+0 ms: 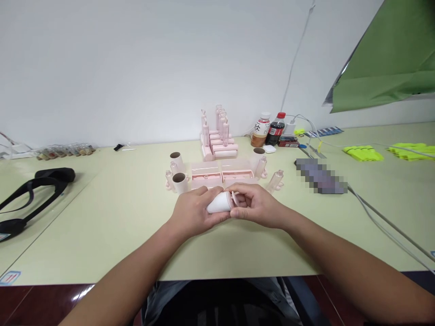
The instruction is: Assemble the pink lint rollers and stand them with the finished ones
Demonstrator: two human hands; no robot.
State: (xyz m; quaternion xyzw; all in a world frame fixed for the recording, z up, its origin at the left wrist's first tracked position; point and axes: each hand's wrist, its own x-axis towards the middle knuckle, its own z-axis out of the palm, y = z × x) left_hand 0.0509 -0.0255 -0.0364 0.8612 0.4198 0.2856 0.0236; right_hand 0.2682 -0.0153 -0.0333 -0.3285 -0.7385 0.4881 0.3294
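Observation:
My left hand [197, 208] is wrapped around a white lint roller roll [219, 203] lying on its side above the table's near middle. The fingers of my right hand [256, 203] close on a pale pink round end cap [235, 198] at the roll's right end. Whether the cap is seated in the roll or slightly apart, I cannot tell. Just beyond my hands lie two open pink plastic cases [206, 176]. White rolls with brown cardboard cores [180, 183] stand upright beside them, along with several clear pink handles [275, 180].
Assembled pink and white rollers [224, 147] are grouped near the wall. Two drink bottles [261, 130] stand right of them. A pixelated flat object [319, 175], white cables [384, 219] and yellow folded packets [363, 153] lie at right; a black strap [37, 194] lies at left.

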